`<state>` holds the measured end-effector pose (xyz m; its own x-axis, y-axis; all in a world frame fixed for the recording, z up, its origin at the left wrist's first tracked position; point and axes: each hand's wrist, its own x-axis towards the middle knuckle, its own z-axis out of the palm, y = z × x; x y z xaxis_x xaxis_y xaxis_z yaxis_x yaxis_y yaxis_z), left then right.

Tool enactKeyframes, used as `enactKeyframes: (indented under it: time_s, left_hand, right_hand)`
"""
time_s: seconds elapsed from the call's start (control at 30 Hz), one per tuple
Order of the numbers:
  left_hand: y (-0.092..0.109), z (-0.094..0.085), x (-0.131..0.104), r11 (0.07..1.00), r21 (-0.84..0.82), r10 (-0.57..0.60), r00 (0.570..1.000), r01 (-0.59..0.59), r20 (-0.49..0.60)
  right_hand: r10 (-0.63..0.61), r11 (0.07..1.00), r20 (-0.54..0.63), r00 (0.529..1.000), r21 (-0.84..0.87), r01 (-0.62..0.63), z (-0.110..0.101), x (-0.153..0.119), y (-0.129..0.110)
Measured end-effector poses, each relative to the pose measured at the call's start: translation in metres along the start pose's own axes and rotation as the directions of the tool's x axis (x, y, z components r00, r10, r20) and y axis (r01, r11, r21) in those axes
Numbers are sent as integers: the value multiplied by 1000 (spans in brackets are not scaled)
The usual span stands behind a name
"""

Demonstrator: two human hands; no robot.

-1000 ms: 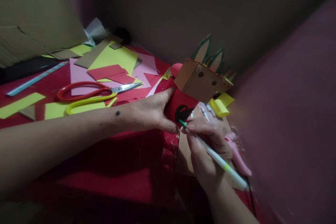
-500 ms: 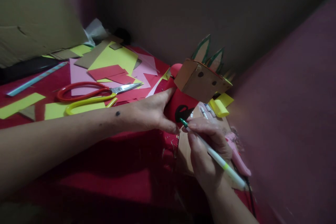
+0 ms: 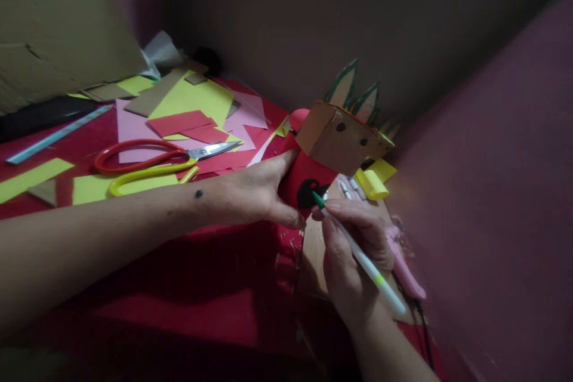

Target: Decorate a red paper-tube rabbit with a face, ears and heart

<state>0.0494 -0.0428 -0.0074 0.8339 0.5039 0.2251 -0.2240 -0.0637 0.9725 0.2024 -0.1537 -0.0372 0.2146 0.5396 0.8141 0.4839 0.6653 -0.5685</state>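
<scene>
My right hand pinches a white felt-tip marker with a green end and a yellow band. The marker's tip touches a black patch on a curved red paper piece. My left hand curls around the left side of that red paper, its thumb and index finger spread along it; the other fingers are hidden. Directly above stands a cardboard box figure with two dark dots and pointed, green-edged pieces on top. Below the marker lies a cardboard board.
Scissors with red and yellow handles lie left among yellow paper, pink and red scraps. A striped blue stick is farther left. A pink glue gun with a cord and a yellow paper roll sit right, near the wall.
The marker tip has moved slightly up and right over the black patch, which looks more filled in. My left hand stays in place.
</scene>
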Motion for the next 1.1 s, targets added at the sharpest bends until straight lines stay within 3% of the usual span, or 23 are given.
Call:
enactKeyframes:
  time_s: [0.2, 0.5, 0.7, 0.93, 1.1]
  left_hand:
    - [-2, 0, 2, 1000, 13, 18, 1000, -18, 18]
    - [0, -1, 1, 999, 35, -21, 1000, 22, -10]
    - [-1, 0, 1, 999, 17, -33, 999, 33, -4]
    - [-2, -2, 2, 1000, -3, -29, 1000, 29, -8]
    - [-2, -2, 1, 999, 39, -22, 1000, 23, -18]
  right_hand:
    - [0, 1000, 38, 999, 29, -1, 0, -1, 3]
    - [38, 995, -21, 999, 94, -36, -1, -2, 5]
    - [12, 1000, -10, 1000, 5, -11, -1, 0, 3]
    - [76, 995, -63, 995, 71, -72, 2, -3, 5]
    - [37, 999, -19, 999, 36, -36, 1, -2, 4]
